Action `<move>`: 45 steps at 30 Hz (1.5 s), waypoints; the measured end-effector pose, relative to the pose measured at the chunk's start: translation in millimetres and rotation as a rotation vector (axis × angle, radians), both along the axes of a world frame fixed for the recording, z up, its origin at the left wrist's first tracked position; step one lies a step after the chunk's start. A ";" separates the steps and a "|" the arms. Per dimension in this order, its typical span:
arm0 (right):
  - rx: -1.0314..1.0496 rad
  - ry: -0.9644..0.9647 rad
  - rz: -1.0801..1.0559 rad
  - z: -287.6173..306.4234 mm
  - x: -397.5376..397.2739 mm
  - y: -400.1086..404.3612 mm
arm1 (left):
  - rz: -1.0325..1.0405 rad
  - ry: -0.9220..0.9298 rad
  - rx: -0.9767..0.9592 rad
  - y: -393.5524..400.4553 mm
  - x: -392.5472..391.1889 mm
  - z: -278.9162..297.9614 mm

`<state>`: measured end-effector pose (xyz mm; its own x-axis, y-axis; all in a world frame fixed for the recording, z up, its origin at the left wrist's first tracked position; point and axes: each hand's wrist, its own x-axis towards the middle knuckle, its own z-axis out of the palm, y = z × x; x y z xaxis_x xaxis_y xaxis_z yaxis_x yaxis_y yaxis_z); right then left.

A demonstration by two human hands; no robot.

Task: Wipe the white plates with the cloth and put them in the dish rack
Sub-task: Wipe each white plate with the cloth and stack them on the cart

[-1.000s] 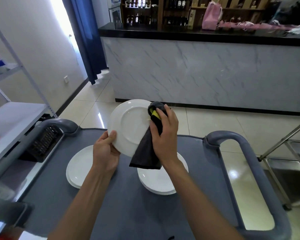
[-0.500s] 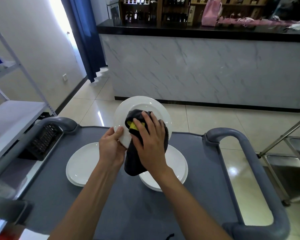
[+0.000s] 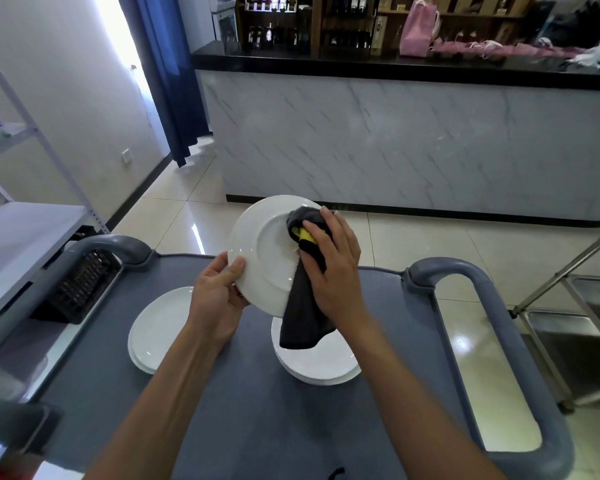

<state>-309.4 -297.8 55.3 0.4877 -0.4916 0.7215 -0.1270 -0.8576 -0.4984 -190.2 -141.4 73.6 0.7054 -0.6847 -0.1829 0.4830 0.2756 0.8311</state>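
My left hand grips the lower left rim of a white plate, held tilted above the grey cart top. My right hand holds a dark grey cloth with a yellow patch bunched against the plate's upper right face; the cloth's tail hangs down over the plate's edge. On the cart below lie a stack of white plates at the left and another stack at the right, partly hidden by the cloth and my right arm. A black dish rack sits at the cart's left.
The cart has raised grey handles at the far left and along the right side. A white shelf unit stands at the left, a metal trolley at the right, and a marble-fronted counter ahead.
My right hand has slid the cloth from the plate's middle up to its upper right edge. The plate has turned a little so more of its face shows.
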 end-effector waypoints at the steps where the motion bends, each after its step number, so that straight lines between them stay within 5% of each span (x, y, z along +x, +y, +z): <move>1: 0.017 0.000 0.006 3.9 -0.5 -2.7 | -0.008 0.000 -0.006 0.4 -0.6 -0.1; 11: 0.130 0.030 -0.006 38.9 19.2 -16.8 | -0.049 -0.034 -0.023 3.3 0.0 4.5; 25: -0.139 0.144 0.108 42.6 41.7 8.9 | -0.032 -0.067 0.008 6.2 -0.3 -2.2; 45: 0.427 0.142 -0.059 -17.1 -5.0 -5.7 | 0.066 -0.024 0.102 -2.2 2.1 -22.8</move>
